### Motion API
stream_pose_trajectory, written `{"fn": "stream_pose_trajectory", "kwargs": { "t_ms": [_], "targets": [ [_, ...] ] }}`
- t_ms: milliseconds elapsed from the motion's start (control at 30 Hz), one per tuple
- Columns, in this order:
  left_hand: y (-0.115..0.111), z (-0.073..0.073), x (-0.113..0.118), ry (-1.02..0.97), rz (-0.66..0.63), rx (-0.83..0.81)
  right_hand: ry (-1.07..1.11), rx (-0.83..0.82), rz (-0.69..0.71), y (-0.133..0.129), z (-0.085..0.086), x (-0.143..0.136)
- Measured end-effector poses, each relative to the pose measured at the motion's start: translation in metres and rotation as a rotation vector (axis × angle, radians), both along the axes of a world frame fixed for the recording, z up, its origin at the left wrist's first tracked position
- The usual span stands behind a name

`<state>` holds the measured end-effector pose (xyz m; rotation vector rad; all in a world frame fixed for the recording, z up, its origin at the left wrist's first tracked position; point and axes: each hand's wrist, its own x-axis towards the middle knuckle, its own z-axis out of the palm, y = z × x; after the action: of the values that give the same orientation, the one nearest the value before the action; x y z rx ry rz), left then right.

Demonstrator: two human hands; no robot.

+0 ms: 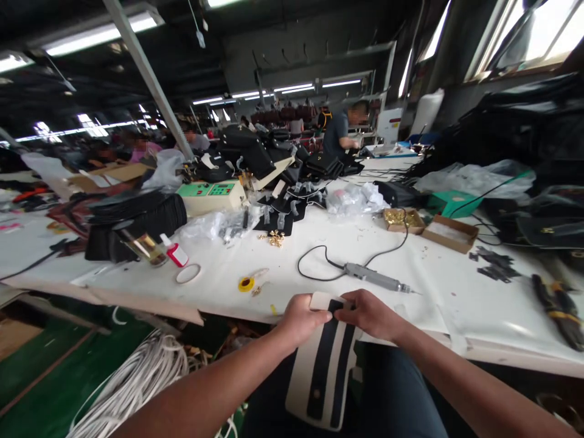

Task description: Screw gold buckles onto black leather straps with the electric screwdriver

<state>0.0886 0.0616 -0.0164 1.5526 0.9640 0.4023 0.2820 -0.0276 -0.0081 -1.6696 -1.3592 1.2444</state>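
Both of my hands grip the upper end of a cream and black striped flat piece, which hangs down over my lap at the table's front edge. My left hand is closed on its left side, thumb pressed near a black strap end. From the right, my right hand pinches the same end with the thumb on top. A small round dot shows low on one black stripe. Just beyond my hands lies a grey electric screwdriver with a black cord, its tip pointing right.
On the white table are yellow tape, gold-coloured hardware, a red bottle, a cardboard box of gold parts and pliers. Black bags are piled behind. A person stands at the back. White cords lie below left.
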Motion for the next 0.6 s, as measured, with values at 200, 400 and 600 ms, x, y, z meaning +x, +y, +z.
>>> {"fn": "stream_pose_trajectory", "kwargs": {
  "t_ms": [200,400,600],
  "targets": [
    [0.029,-0.024,0.033,0.035,0.016,-0.148,0.112,-0.101,-0.111,0.028,-0.029,0.022],
    [0.049,-0.040,0.047,0.081,-0.020,-0.180,0.106,-0.188,-0.149,0.045,-0.040,0.026],
    [0.056,-0.047,0.051,0.141,-0.020,-0.166,0.060,-0.218,-0.194,0.055,-0.045,0.022]
  ]
}}
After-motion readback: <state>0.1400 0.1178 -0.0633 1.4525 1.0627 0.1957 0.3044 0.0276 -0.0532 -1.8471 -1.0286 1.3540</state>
